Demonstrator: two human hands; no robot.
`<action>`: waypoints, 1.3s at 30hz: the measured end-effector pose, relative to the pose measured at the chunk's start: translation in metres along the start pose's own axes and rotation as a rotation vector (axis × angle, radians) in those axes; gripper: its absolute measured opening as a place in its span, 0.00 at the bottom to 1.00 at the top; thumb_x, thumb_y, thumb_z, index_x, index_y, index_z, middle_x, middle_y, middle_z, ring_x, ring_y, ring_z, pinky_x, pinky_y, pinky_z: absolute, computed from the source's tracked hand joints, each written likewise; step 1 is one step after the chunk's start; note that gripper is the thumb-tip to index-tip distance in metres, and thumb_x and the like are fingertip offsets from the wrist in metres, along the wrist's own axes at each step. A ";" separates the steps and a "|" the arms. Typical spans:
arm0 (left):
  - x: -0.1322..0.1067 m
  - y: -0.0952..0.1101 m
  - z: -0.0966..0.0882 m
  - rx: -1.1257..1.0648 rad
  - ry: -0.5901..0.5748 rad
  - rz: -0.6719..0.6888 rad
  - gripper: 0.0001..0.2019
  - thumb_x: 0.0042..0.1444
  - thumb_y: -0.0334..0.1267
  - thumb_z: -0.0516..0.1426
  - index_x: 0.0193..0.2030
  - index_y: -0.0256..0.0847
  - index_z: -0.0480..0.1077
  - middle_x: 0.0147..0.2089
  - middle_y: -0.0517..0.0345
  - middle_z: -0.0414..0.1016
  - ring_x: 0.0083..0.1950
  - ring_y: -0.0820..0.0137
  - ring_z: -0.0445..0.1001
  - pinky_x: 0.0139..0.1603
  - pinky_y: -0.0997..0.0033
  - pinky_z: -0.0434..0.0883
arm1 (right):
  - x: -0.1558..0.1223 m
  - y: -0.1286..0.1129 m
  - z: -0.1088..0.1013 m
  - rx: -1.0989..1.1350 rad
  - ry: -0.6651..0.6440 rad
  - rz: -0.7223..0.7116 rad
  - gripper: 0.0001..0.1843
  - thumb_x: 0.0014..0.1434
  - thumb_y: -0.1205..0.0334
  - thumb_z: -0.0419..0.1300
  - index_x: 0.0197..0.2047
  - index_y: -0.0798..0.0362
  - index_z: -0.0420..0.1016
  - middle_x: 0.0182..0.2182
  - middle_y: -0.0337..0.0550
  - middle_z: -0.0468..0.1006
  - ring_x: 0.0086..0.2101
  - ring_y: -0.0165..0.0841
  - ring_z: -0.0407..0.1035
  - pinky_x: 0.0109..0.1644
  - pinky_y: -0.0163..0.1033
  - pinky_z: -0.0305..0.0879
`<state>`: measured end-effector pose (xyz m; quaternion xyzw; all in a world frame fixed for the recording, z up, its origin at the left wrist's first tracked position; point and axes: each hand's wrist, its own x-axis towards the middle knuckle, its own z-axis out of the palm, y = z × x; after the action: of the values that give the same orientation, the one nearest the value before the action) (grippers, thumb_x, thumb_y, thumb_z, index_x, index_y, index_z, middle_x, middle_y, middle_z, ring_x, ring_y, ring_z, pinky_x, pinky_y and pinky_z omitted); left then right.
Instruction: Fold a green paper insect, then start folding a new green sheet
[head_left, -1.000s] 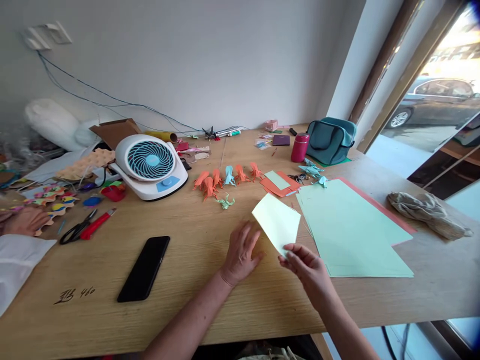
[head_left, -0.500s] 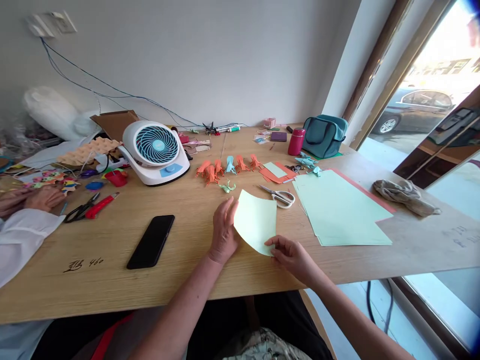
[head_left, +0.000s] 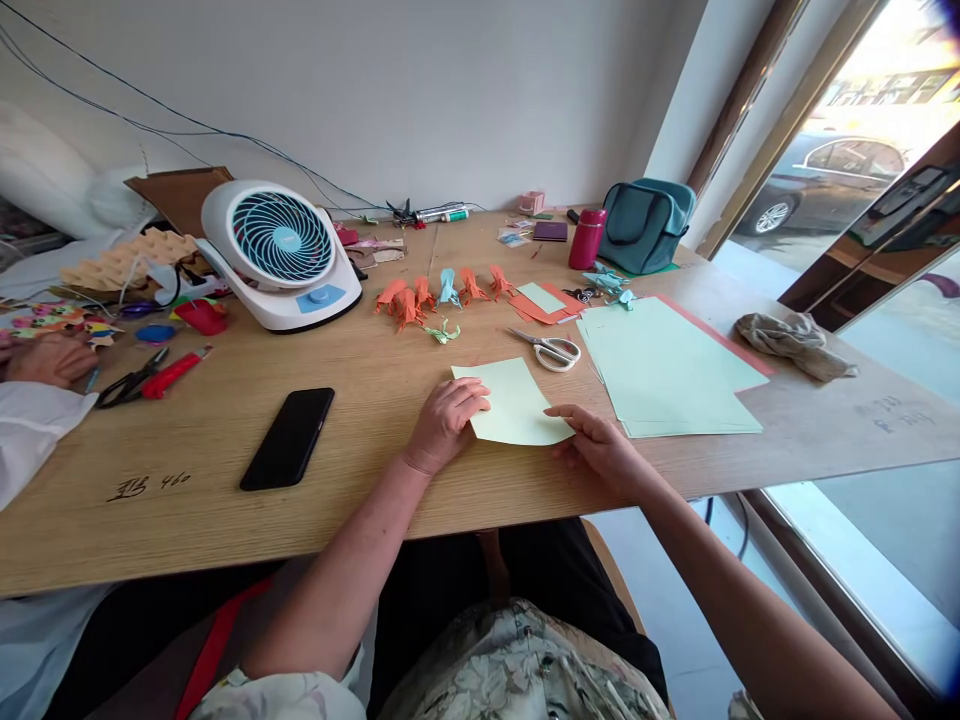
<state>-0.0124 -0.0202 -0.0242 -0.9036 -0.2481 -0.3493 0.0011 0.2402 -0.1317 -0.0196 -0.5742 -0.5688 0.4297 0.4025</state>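
Observation:
A pale green square sheet of paper [head_left: 517, 402] lies low over the wooden table in front of me, slightly bowed at its near edge. My left hand [head_left: 448, 420] grips its left edge, with the fingers on top. At the near right corner, my right hand [head_left: 598, 447] pinches the sheet, thumb and index finger showing. White-handled scissors [head_left: 555, 352] rest just beyond the paper. Behind it stand several orange folded paper figures [head_left: 405, 303], one light blue figure [head_left: 448, 287] and a small green folded piece [head_left: 441, 332].
Large pale green sheets [head_left: 675, 375] are stacked to the right, near a crumpled cloth [head_left: 795, 345]. A black phone [head_left: 288, 438] and a fan [head_left: 281, 255] are on the left. A pink bottle [head_left: 587, 239] stands by a teal bag [head_left: 646, 227]. Another person's hand [head_left: 52, 360] works at far left.
The sheet has gone from tilted up to nearly flat on the table. My left hand has turned over onto its left edge. The whole view has shifted slightly.

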 end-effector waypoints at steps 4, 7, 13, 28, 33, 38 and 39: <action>0.000 0.002 0.000 0.010 -0.010 0.005 0.09 0.61 0.26 0.54 0.39 0.41 0.73 0.50 0.52 0.80 0.58 0.62 0.75 0.56 0.59 0.69 | -0.003 0.008 -0.004 -0.045 0.057 -0.077 0.24 0.55 0.69 0.50 0.54 0.50 0.70 0.42 0.43 0.78 0.33 0.32 0.76 0.36 0.38 0.71; 0.000 0.004 0.001 0.012 0.008 0.050 0.07 0.61 0.26 0.54 0.37 0.41 0.71 0.49 0.52 0.80 0.56 0.62 0.76 0.54 0.60 0.70 | -0.005 0.012 -0.009 -0.229 0.155 -0.165 0.17 0.56 0.71 0.52 0.47 0.50 0.72 0.39 0.42 0.78 0.31 0.31 0.73 0.36 0.37 0.69; 0.000 0.007 0.001 -0.017 -0.060 0.047 0.05 0.60 0.27 0.55 0.36 0.41 0.67 0.45 0.52 0.79 0.49 0.63 0.77 0.48 0.63 0.70 | -0.010 0.014 -0.013 -0.584 0.178 -0.422 0.11 0.60 0.73 0.52 0.40 0.50 0.72 0.38 0.44 0.76 0.33 0.33 0.70 0.36 0.38 0.66; -0.004 0.007 0.006 -0.098 -0.196 -0.012 0.04 0.60 0.30 0.55 0.34 0.40 0.69 0.35 0.53 0.77 0.36 0.65 0.75 0.38 0.67 0.69 | -0.017 0.019 -0.022 -0.761 0.232 -0.679 0.12 0.68 0.73 0.51 0.44 0.52 0.74 0.39 0.47 0.79 0.37 0.35 0.74 0.39 0.39 0.68; -0.002 0.003 0.004 -0.422 -0.057 -0.211 0.05 0.61 0.38 0.58 0.35 0.42 0.73 0.40 0.52 0.80 0.44 0.63 0.78 0.49 0.63 0.71 | -0.019 0.011 -0.019 -0.725 0.204 -0.785 0.13 0.66 0.69 0.57 0.53 0.50 0.70 0.45 0.49 0.77 0.43 0.39 0.72 0.47 0.47 0.69; -0.001 -0.002 -0.004 -0.815 0.003 -0.470 0.07 0.56 0.43 0.63 0.33 0.41 0.76 0.50 0.48 0.81 0.60 0.56 0.75 0.61 0.56 0.67 | 0.005 0.011 -0.017 -0.826 0.228 -0.647 0.30 0.60 0.71 0.60 0.64 0.51 0.62 0.58 0.56 0.71 0.55 0.49 0.65 0.58 0.57 0.65; -0.001 -0.002 -0.006 -0.882 0.000 -0.507 0.07 0.55 0.42 0.64 0.33 0.41 0.77 0.51 0.47 0.81 0.62 0.55 0.73 0.62 0.55 0.66 | 0.012 0.012 -0.019 -0.826 0.240 -0.623 0.31 0.57 0.75 0.59 0.63 0.52 0.63 0.57 0.56 0.71 0.56 0.50 0.65 0.58 0.57 0.66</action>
<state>-0.0175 -0.0204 -0.0205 -0.7293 -0.2884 -0.4102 -0.4655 0.2617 -0.1193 -0.0257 -0.5340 -0.7843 -0.0387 0.3133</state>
